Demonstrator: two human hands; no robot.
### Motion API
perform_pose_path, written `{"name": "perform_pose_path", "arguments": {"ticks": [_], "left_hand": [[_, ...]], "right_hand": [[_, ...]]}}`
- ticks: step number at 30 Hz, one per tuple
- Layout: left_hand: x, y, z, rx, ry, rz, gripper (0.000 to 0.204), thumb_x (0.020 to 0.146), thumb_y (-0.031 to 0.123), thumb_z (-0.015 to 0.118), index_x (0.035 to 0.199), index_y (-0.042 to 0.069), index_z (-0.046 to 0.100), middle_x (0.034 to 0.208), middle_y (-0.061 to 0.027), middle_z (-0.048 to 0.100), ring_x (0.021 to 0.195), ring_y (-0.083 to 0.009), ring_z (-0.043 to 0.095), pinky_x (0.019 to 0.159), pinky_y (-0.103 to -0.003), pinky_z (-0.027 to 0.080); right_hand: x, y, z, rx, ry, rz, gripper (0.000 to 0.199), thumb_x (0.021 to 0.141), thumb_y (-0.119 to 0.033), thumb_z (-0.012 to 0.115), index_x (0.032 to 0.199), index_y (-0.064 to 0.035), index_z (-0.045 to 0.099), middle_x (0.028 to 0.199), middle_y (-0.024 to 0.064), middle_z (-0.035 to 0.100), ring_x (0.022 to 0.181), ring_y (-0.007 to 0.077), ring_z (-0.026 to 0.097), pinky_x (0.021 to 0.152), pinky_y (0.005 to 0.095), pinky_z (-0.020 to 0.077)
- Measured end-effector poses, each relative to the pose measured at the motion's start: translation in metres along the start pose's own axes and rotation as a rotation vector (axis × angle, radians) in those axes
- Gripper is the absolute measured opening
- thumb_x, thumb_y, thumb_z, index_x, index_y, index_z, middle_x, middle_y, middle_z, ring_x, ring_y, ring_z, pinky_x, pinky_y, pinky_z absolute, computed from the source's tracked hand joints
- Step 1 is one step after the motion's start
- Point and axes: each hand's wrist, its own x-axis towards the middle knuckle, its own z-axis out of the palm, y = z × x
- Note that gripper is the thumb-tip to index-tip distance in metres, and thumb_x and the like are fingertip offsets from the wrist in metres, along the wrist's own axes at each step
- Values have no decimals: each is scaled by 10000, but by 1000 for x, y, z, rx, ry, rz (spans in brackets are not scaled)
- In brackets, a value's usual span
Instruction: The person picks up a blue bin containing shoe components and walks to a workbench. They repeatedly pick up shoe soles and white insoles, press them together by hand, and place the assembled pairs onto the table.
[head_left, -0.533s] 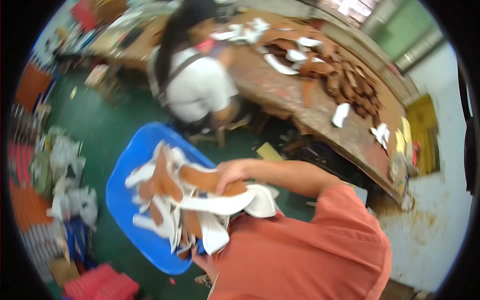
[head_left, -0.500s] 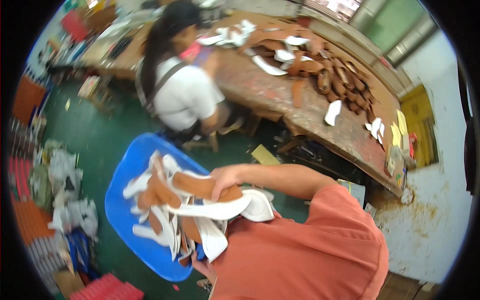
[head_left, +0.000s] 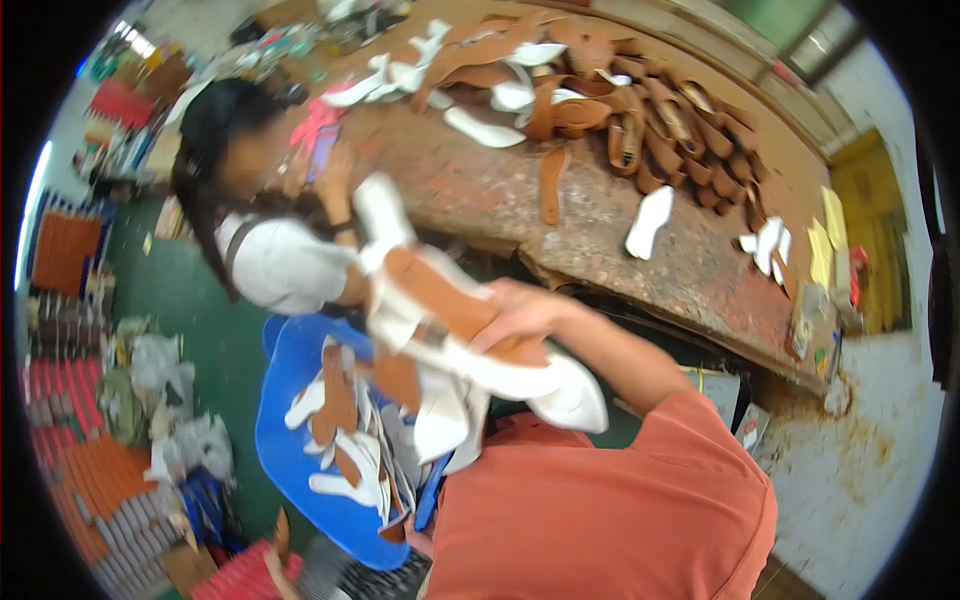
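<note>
My right hand is closed on a bundle of white and tan shoe insoles, raised above a blue plastic tub. The bundle fans out to both sides of my fingers and hides part of the tub. More white and tan insoles lie loosely heaped inside. Low by the tub's near edge, against my orange shirt, my left hand grips the tub; most of its fingers are hidden.
A worn workbench carries piles of brown shoe parts and white insoles. A seated person works at it, close beyond the tub. Stacked orange and red pieces and plastic bags line the left floor.
My right hand has lifted the insole bundle up from the tub, toward the bench. The view has shifted, bringing the bench closer and the seated person farther left.
</note>
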Motion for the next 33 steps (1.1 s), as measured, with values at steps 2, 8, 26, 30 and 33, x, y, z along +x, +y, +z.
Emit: {"name": "perform_pose_path", "arguments": {"ticks": [2, 8, 26, 30, 33], "left_hand": [[-38, -28, -7, -46, 66, 42, 450, 945, 277, 650, 1314, 20, 629, 1299, -232, 701, 1170, -398, 693, 1046, -538, 573], [-26, -42, 8, -40, 63, -17, 437, 941, 253, 656, 1313, 24, 627, 1287, -235, 701, 1163, -401, 692, 1014, -540, 583], [-11, -49, -103, -616, 301, 321, 354, 888, 31, 599, 1225, -76, 609, 1207, -245, 698, 1076, -438, 713, 979, -602, 600], [2, -46, -173, -737, 270, 315, 187, 954, 69, 576, 1080, -56, 633, 1066, -215, 723, 999, -405, 728, 971, -587, 603], [40, -53, -206, -914, 352, 267, 148, 978, 90, 583, 993, -40, 654, 1011, -191, 747, 987, -372, 743, 1001, -560, 600]], "right_hand": [[-10, -12, -39, -24, 53, 6, 658, 765, -161, 949, 1361, -24, 706, 1217, 58, 764, 1095, 158, 704, 976, 343, 583], [-146, -22, -234, -105, 666, -41, 596, 800, -82, 866, 1342, 29, 644, 1097, 91, 753, 884, 187, 738, 784, 324, 615], [-154, 257, -310, -858, 1934, 260, 895, 942, -502, 781, 1544, 83, 474, 1490, 343, 561, 1421, 517, 499, 1199, 537, 409], [-91, 277, -176, -1326, 1351, -153, 591, 965, -140, 693, 1480, 101, 532, 1436, 328, 591, 1376, 463, 544, 1179, 534, 422], [-13, 280, -49, -965, 666, -33, 511, 929, -51, 694, 1435, -33, 623, 1307, 198, 686, 1075, 302, 711, 972, 411, 565]]}}
